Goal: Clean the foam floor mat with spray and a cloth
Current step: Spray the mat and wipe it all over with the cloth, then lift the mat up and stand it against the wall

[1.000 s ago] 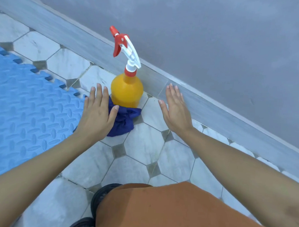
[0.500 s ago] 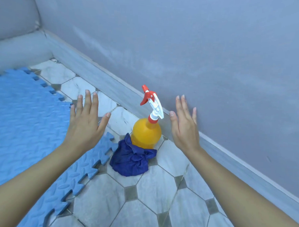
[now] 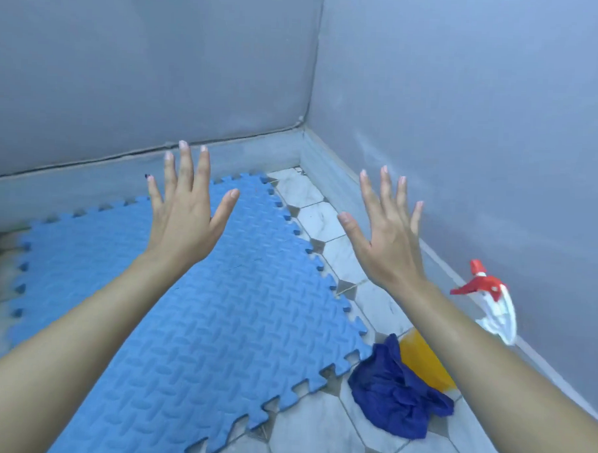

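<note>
Tiled floor (image 3: 319,429) under blue foam mat (image 3: 196,341), crumpled navy cloth (image 3: 396,401), yellow spray bottle (image 3: 422,362).

Foam mat (image 3: 197,324) left, cloth (image 3: 396,398) just off its right edge, apparently touching spray bottle (image 3: 425,362) by the wall (image 3: 500,132).

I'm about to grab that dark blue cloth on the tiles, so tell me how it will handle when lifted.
The cloth lies crumpled in soft folds, so it will probably go floppy and hang loose. It looks like thin fabric, likely light. It lies against the yellow spray bottle, so pulling it could nudge the bottle, though probably without tipping it.
</note>
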Available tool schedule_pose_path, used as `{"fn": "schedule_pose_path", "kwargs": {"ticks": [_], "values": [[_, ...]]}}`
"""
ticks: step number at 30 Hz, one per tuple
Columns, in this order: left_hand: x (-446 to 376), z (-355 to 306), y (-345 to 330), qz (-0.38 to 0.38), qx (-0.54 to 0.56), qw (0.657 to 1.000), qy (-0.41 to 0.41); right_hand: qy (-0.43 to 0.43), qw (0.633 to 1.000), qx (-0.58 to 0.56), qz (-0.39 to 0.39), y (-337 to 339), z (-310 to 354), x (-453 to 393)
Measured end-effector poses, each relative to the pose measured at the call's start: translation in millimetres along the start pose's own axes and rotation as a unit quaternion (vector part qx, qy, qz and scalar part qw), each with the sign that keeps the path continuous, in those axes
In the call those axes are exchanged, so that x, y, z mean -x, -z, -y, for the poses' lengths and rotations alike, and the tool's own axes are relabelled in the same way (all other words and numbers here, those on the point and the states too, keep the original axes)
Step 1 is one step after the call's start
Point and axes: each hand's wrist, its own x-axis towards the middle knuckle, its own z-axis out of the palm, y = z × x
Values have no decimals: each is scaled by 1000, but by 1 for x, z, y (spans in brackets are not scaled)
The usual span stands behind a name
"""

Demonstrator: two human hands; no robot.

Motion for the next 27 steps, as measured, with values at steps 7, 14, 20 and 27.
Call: {"fn": "schedule_pose_path", "kwargs": {"ticks": [7,14,20,27], "values": [[43,168,19,10,-15,966,257,-7,980,25,197,-130,56,-34],[56,251,12,123,-70,898,416,-80,943,81,312,-180,51,-73],[85,285,-43,214,46,804,552,-278,908,-55,309,-229,11,-114],[75,255,-18,83,213,713,663,-384,872,-146,266,-225,15,-147]]}}
